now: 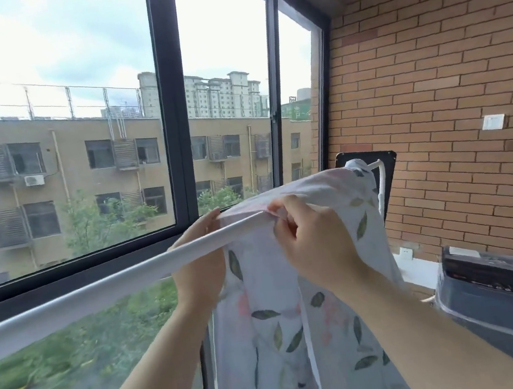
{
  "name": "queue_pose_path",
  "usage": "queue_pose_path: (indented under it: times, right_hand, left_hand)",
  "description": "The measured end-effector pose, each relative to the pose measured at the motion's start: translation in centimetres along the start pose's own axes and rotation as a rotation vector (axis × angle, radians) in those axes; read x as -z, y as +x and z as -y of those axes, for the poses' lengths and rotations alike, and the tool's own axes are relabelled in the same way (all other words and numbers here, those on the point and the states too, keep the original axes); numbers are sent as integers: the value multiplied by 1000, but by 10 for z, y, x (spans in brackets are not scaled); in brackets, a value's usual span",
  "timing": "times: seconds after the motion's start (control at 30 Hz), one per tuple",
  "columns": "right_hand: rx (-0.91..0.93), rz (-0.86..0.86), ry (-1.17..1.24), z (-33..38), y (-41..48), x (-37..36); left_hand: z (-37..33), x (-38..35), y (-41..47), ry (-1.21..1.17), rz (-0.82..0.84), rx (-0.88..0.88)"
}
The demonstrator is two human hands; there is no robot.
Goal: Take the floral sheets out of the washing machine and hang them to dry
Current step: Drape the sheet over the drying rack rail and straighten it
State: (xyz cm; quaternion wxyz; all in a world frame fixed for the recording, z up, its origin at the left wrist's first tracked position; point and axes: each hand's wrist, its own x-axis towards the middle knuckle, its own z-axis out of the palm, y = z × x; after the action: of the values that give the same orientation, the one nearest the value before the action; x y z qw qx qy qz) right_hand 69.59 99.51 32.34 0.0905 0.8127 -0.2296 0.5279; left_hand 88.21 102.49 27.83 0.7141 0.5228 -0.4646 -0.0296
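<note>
A white floral sheet (269, 341) with green leaves and pink blooms hangs over a white drying rail (97, 287) that runs from lower left up to the right. My left hand (197, 262) is behind the rail and grips the sheet's edge at the top. My right hand (312, 236) is in front of the rail and pinches the top fold of the sheet between thumb and fingers. The sheet covers the rail's right end and drapes down between my forearms.
A dark-framed window (174, 107) stands just behind the rail. A brick wall (445, 69) closes the right side, with a switch plate (493, 122). A dark top-loading washing machine (501, 301) sits at lower right. A black panel (386, 163) stands behind the rail's end.
</note>
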Motion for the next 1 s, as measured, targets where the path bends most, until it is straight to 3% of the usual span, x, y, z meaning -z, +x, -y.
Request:
queue_pose_path:
  times: [0.17, 0.3, 0.47, 0.6, 0.73, 0.8, 0.87, 1.0]
  right_hand:
    - [39, 41, 117, 38, -11, 4]
    - [65, 56, 191, 68, -20, 10]
    - [-19, 103, 283, 91, -31, 7]
    - [-81, 96, 324, 107, -41, 11]
    - [-175, 146, 366, 110, -40, 16]
    - [-252, 195, 395, 111, -37, 16]
    - [-328, 227, 398, 112, -33, 15]
    - [-479, 306, 409, 123, -25, 18]
  left_hand:
    - [-14, 39, -19, 11, -28, 5]
    - [-23, 64, -49, 77, -143, 91]
    - [-57, 83, -96, 224, -75, 101]
    - [-99, 102, -140, 560, -47, -26]
    - [-156, 145, -169, 898, -82, -520]
    - [-188, 178, -172, 1066, -131, -682]
    - [-216, 216, -174, 1260, -207, -699]
    - [-255, 306, -182, 1613, -391, -485]
